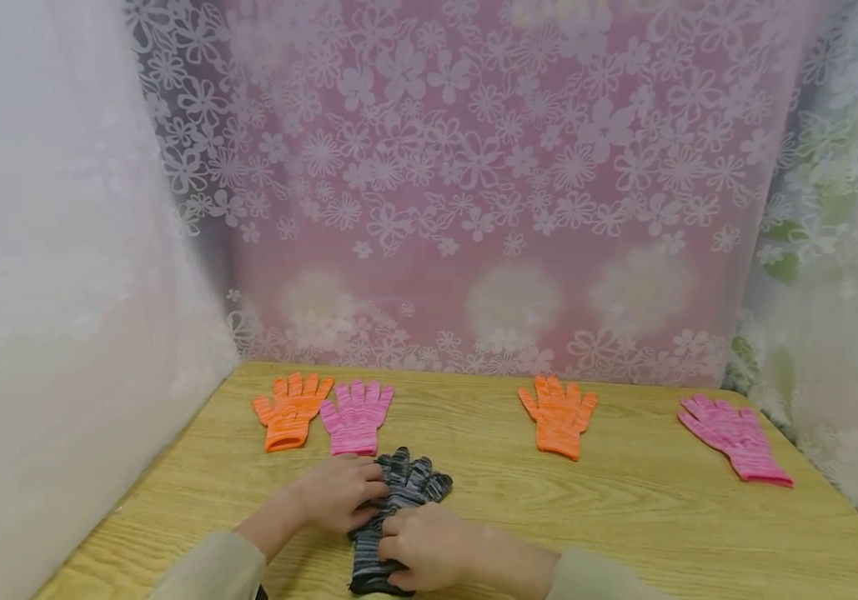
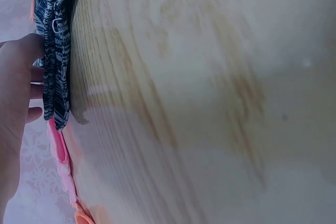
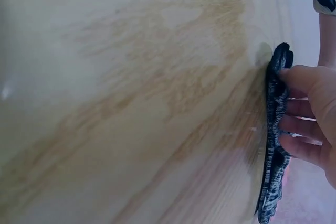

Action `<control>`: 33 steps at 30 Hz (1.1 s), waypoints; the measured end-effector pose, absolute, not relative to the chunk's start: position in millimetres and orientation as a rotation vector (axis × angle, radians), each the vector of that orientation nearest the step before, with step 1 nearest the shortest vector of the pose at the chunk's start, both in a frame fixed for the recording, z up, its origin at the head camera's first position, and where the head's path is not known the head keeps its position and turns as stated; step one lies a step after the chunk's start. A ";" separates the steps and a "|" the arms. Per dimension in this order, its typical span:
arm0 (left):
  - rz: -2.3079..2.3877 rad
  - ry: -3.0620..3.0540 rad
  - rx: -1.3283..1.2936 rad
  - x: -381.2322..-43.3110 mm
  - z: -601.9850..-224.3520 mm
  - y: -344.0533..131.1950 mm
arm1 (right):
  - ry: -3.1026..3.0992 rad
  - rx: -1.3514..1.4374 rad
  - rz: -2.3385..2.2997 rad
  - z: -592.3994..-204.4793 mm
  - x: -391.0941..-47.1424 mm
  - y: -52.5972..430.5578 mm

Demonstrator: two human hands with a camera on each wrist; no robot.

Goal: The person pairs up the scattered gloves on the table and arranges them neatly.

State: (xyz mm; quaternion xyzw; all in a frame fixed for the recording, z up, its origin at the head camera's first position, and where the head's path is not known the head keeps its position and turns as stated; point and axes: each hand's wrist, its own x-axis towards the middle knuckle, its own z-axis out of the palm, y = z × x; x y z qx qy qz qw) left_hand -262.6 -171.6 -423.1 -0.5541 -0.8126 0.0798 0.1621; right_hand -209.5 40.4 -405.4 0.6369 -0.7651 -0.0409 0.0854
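Observation:
A black-and-grey knitted glove [image 1: 408,495] lies on the wooden table near the front, its fingers pointing away from me and its cuff towards me. My left hand [image 1: 342,493] rests on its left side, just below the glove's fingers. Lower down, my right hand [image 1: 432,546] touches the glove near the cuff with bent, relaxed fingers. In the left wrist view the glove [image 2: 56,40] shows edge-on as thick layers, with the left thumb against it. The right wrist view shows the right hand's [image 3: 317,108] thumb and spread fingertips on the glove [image 3: 275,119].
Behind my left hand, an orange glove [image 1: 292,412] lies beside a pink glove [image 1: 357,417]. Further right are another orange glove [image 1: 559,417] and, near the right edge, another pink glove [image 1: 744,437]. Flowered curtain [image 1: 474,208] hangs behind the table [image 1: 624,517], with pale sheeting on both sides.

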 end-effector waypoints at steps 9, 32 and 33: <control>0.238 -2.336 -1.563 -263.1 -424.3 -170.8 | -2.196 1.892 -0.117 -405.5 -207.4 36.9; 0.199 -2.404 -1.543 -263.3 -419.3 -166.1 | -2.279 1.916 -0.111 -403.6 -201.4 35.5; 0.193 -2.408 -1.545 -263.2 -419.2 -165.9 | -2.266 1.911 -0.093 -403.7 -201.0 35.3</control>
